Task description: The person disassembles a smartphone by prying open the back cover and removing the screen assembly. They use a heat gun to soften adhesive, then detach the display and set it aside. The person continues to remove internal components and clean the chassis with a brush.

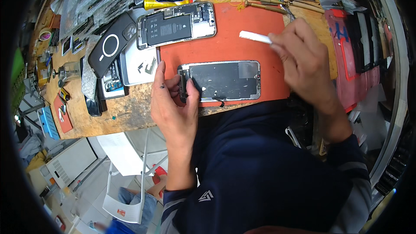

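On an orange-red mat (229, 52) lies a phone screen panel (219, 82), its black back facing up, with scratches and small white flecks. My left hand (171, 104) grips its left end, thumb at the near side and fingers curled over the end. A short dark flex tab (221, 103) sticks out from the near edge. Raised over the right of the mat, my right hand (305, 56) pinches a flat white strip (255, 37) that points left. The strip does not touch the panel. Beyond the panel rests an opened phone body (177, 24) with its battery and boards exposed.
A black phone case (112, 45) with a white ring leans over a white box (141, 63) at left. Behind the phone body lies a yellow glue tube (167, 1). Bubble-wrap sleeves (93, 6) are stacked at back left, brass-coloured screwdrivers (266, 5) at back right.
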Motion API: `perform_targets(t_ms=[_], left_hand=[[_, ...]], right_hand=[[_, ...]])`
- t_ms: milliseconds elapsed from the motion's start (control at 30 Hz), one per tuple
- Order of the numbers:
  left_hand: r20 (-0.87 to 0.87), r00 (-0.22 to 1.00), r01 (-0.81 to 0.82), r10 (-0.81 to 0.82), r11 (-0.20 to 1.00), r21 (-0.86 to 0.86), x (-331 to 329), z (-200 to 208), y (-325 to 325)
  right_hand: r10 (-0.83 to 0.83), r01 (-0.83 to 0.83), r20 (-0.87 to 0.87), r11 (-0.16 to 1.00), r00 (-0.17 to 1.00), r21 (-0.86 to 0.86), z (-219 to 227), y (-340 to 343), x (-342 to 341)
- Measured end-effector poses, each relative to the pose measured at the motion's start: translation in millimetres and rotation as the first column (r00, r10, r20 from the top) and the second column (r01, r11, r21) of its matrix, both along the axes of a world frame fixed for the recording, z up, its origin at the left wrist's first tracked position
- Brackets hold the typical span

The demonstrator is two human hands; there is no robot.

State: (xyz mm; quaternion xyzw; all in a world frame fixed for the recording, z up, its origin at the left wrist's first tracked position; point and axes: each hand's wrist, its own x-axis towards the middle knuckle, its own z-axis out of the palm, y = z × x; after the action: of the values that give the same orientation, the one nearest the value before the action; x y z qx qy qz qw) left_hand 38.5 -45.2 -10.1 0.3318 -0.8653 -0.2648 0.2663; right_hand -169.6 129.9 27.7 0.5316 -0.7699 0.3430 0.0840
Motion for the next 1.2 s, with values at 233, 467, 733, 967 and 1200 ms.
perform_targets(t_ms=[233,467,733,967,1200], left_hand=[[0.019,0.999,0.031,-0.029,0.996,-0.080,-3,4,-1],[-0.028,0.999,0.035,-0.037,0.995,-0.089,0,0,0],[-0.004,0.999,0.048,-0.049,0.990,-0.130,0,1,-1],[-0.020,0.998,0.051,-0.054,0.990,-0.130,0,-1,-1],[-0.035,0.997,0.060,-0.066,0.987,-0.148,0,-3,-3]], right_hand=[[0.232,-0.247,0.121,0.961,0.965,0.128,-17,-23,26],[0.345,-0.354,0.127,0.933,0.930,0.057,-36,-56,40],[0.350,-0.360,0.090,0.924,0.932,0.129,-36,-56,38],[0.324,-0.332,0.081,0.935,0.943,0.128,-39,-59,40],[0.326,-0.329,0.043,0.934,0.944,0.137,-41,-62,42]])
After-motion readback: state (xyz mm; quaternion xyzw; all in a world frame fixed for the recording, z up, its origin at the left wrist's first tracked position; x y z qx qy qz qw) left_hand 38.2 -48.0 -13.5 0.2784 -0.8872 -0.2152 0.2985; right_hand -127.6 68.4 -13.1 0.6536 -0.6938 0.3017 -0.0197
